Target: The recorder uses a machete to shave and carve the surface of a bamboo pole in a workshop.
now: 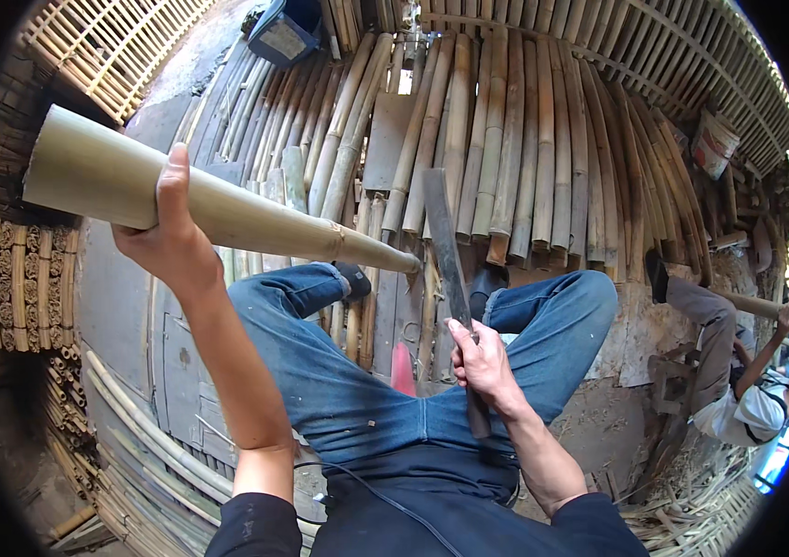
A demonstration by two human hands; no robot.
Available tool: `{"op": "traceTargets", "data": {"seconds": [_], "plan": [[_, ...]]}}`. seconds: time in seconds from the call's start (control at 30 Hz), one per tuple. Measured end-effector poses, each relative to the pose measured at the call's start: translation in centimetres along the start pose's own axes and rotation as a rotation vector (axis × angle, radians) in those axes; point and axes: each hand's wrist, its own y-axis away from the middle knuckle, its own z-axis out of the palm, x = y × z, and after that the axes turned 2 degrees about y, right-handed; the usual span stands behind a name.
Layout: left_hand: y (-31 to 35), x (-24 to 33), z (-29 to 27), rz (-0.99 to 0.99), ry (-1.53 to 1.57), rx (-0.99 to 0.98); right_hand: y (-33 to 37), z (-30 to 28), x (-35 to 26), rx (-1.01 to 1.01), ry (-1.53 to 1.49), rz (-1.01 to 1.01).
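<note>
Head view: a thick pale bamboo culm is held slanted above the lap, clasped near its wide end by the closed left hand, while a long flat blade is gripped at its handle by the closed right hand. The culm is judged stiff, hollow, fairly light and smooth, best held mid-length; split bamboo is stacked ahead, and another person is seated to the right

Wall of split bamboo slats, woven bamboo panel, stacked canes, daylit dusty floor
</note>
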Motion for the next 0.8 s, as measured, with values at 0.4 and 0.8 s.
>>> {"op": "traceTargets", "data": {"seconds": [0.4,0.8], "plan": [[-0.1,-0.9,1.7,0.106,-0.091,0.078,3.1,3.8,-7.6,-0.047,-0.015,-0.578],[1.5,-0.2,1.1,0.197,-0.171,0.104,2.2,5.3,-9.9,-0.088,0.359,-0.527]]}}
